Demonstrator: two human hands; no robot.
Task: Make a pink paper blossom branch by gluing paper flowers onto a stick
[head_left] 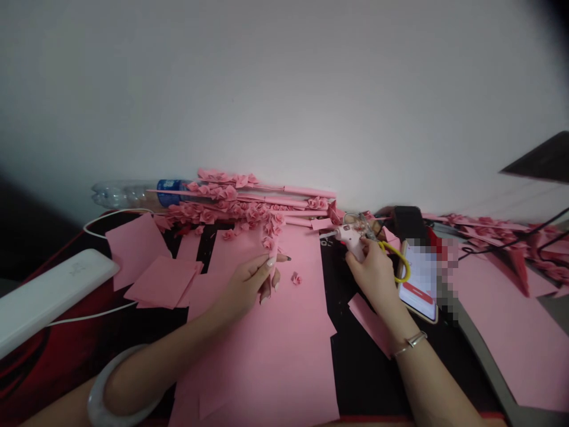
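My left hand (253, 283) pinches a small pink paper flower piece (272, 248) above a large pink paper sheet (275, 332). Its fingers are closed round the piece. My right hand (376, 274) grips a small white glue gun (349, 238), nozzle pointing left toward the flower piece. A tiny pink paper rose (296, 278) lies on the sheet between my hands. Behind them, long pink stems covered with paper roses (240, 204) lie against the wall.
A clear plastic bottle (133, 194) lies at the back left. Pink paper squares (162, 281) and a white flat device (48, 293) with a cable sit left. Yellow-handled scissors (398, 261) and a phone (420, 279) lie right, with more pink paper (511, 332) beyond.
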